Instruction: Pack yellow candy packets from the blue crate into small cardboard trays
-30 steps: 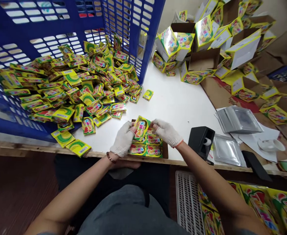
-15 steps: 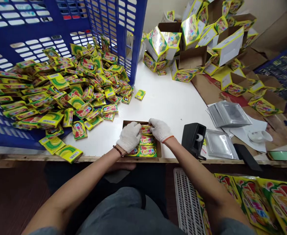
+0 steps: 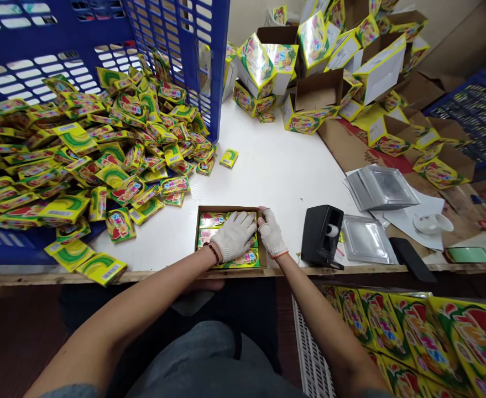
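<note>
Brown box (image 3: pixel 263 257) sat at the table's (image 3: pixel 267 171) near edge.
Left hand (image 3: pixel 235 237) lay on packs (image 3: pixel 210 221), fingers straight, gripping nothing; right hand (image 3: pixel 271 236), fingers bent, met the right rim, hold unclear.

Shows a smooth white tabletop (image 3: pixel 267 171) with a raw wooden front edge (image 3: pixel 155 275). Carries, at left, a large blue slatted plastic crate (image 3: pixel 221 50), with small yellow-and-green printed boxes (image 3: pixel 120 224) heaped out of it onto the white. Has a flat yellow box (image 3: pixel 102 269) lapping over the wooden edge, and a lone yellow box (image 3: pixel 229 158) lying apart near the crate's corner. Bears, at front centre, a shallow brown cardboard tray (image 3: pixel 262 258). Supports, right of that, a blocky black tape dispenser (image 3: pixel 314 232) and, just beside it, a clear moulded plastic shell (image 3: pixel 367 239). Holds open yellow printed cartons (image 3: pixel 304 120) at the back and a brown cardboard sheet (image 3: pixel 337 142) at right; cannot clearly trace the sheet's extent under the clutter.
</note>
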Available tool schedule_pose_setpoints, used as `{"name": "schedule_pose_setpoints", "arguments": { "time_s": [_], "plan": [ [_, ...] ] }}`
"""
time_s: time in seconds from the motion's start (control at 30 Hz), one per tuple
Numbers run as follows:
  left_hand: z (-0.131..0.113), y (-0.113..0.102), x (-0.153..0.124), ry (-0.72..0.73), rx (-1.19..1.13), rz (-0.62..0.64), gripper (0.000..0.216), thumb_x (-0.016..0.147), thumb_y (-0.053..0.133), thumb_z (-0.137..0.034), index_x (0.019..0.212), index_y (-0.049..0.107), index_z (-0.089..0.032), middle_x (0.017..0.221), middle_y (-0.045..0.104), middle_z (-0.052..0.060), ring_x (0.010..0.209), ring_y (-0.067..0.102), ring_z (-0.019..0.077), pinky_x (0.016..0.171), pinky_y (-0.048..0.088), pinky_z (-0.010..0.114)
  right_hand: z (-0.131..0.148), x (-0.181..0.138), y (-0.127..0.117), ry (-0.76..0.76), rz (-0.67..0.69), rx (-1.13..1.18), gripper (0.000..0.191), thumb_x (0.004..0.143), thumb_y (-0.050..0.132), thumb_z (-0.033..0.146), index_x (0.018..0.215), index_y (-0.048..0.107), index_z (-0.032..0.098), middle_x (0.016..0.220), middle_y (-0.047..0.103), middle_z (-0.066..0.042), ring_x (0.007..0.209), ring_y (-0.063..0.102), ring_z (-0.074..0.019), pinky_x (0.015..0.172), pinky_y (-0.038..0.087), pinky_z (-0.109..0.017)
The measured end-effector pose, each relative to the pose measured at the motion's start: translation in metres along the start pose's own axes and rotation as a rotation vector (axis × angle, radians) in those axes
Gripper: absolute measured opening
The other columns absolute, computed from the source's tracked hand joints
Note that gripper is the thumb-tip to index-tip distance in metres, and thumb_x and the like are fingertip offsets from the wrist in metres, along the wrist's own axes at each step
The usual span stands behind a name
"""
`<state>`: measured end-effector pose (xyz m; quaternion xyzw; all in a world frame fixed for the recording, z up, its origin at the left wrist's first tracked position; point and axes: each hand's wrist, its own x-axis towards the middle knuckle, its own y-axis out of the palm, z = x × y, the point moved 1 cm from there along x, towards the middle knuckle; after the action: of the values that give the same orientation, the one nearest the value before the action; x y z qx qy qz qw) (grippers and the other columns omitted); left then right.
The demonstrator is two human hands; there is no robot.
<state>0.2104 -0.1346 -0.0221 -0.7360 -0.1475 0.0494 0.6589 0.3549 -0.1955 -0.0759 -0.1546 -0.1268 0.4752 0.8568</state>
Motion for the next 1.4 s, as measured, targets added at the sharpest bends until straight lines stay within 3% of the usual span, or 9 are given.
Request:
{"name": "schedule_pose_setpoints", "arguments": {
  "time_s": [0.3, 0.43, 0.6, 0.67, 0.8, 0.93, 1.03, 1.13, 1.4],
  "plan": [
    [0.003, 0.020, -0.005, -0.013, -0.104, 0.086, 0.078, 0.085, 0.057, -0.061, 0.140, 0.047, -0.008, 0.145, 0.047, 0.022, 0.133, 0.042, 0.0377, 0.111, 0.027, 0.054, 0.002, -0.011, 0.006, 0.071, -0.060, 0.034, 0.050, 0.085, 0.041, 0.044, 0.127, 0.051, 0.019, 0.126, 0.060, -0.011, 0.117, 0.054, -0.0225, 0.104, 0.040, -0.039],
    [0.014, -0.002, -0.010, 0.027, -0.266, 0.013, 0.038, 0.089, 0.057, -0.042, 0.113, 0.063, -0.014, 0.123, 0.062, 0.014, 0.113, 0.056, 0.0258, 0.100, 0.042, 0.039, -0.003, -0.017, 0.005, 0.134, -0.039, 0.042, 0.058, 0.085, 0.042, 0.051, 0.131, 0.050, 0.017, 0.128, 0.060, -0.012, 0.117, 0.056, -0.0241, 0.102, 0.043, -0.039],
    [0.098, -0.042, -0.036, -0.536, -0.146, -0.231, 0.028, 0.086, 0.049, -0.016, 0.111, 0.062, -0.019, 0.115, 0.062, 0.012, 0.110, 0.054, 0.0253, 0.097, 0.042, 0.038, -0.002, -0.024, 0.012, 0.179, -0.039, 0.040, 0.063, 0.087, 0.041, 0.056, 0.137, 0.050, 0.018, 0.132, 0.061, -0.012, 0.120, 0.056, -0.0250, 0.102, 0.043, -0.040],
    [0.141, -0.048, -0.048, -0.765, -0.014, -0.085, 0.036, 0.082, 0.057, -0.020, 0.118, 0.059, -0.017, 0.121, 0.058, 0.017, 0.114, 0.052, 0.0315, 0.094, 0.041, 0.044, 0.002, -0.024, 0.012, 0.171, -0.030, -0.003, 0.064, 0.088, 0.039, 0.055, 0.137, 0.051, 0.016, 0.130, 0.062, -0.013, 0.121, 0.056, -0.0266, 0.103, 0.042, -0.043],
    [0.183, -0.052, -0.061, -0.850, 0.079, 0.105, 0.046, 0.082, 0.062, -0.039, 0.123, 0.056, -0.018, 0.119, 0.059, 0.016, 0.113, 0.051, 0.0347, 0.094, 0.037, 0.047, 0.023, -0.023, -0.002, 0.038, -0.176, -0.212, 0.059, 0.088, 0.043, 0.050, 0.135, 0.053, 0.014, 0.135, 0.058, -0.017, 0.127, 0.052, -0.0296, 0.108, 0.039, -0.049],
    [0.136, -0.064, -0.060, -0.861, -0.044, -0.138, 0.068, 0.075, 0.069, -0.051, 0.131, 0.050, -0.018, 0.118, 0.057, 0.013, 0.112, 0.052, 0.0316, 0.095, 0.041, 0.042, 0.066, -0.028, -0.001, -0.191, -0.106, -0.172, 0.047, 0.090, 0.049, 0.045, 0.126, 0.058, 0.017, 0.129, 0.062, -0.016, 0.124, 0.056, -0.0280, 0.109, 0.041, -0.049],
    [0.067, -0.067, -0.062, -0.756, -0.198, -0.338, 0.066, 0.080, 0.064, -0.046, 0.135, 0.046, -0.015, 0.122, 0.056, 0.013, 0.119, 0.049, 0.0309, 0.105, 0.039, 0.043, 0.097, -0.038, 0.026, -0.152, 0.189, 0.092, 0.052, 0.092, 0.049, 0.044, 0.138, 0.045, 0.020, 0.131, 0.061, -0.014, 0.119, 0.060, -0.0252, 0.104, 0.047, -0.046],
    [0.019, -0.054, -0.075, -0.689, -0.402, -0.380, 0.076, 0.083, 0.062, -0.047, 0.145, 0.035, -0.013, 0.125, 0.056, 0.015, 0.118, 0.052, 0.0299, 0.104, 0.043, 0.044, 0.113, -0.046, 0.046, -0.066, 0.181, 0.164, 0.061, 0.089, 0.051, 0.040, 0.144, 0.036, 0.020, 0.132, 0.059, -0.014, 0.113, 0.062, -0.0249, 0.097, 0.051, -0.044],
    [0.043, -0.072, -0.220, -0.737, -0.148, -0.145, 0.060, 0.074, 0.072, -0.040, 0.128, 0.057, -0.020, 0.138, 0.051, 0.017, 0.130, 0.047, 0.0366, 0.110, 0.039, 0.052, 0.094, -0.035, 0.029, -0.174, 0.584, -0.238, 0.033, 0.080, 0.045, 0.022, 0.103, 0.070, 0.022, 0.093, 0.069, -0.005, 0.086, 0.061, -0.0232, 0.082, 0.050, -0.038]
  ]
}}
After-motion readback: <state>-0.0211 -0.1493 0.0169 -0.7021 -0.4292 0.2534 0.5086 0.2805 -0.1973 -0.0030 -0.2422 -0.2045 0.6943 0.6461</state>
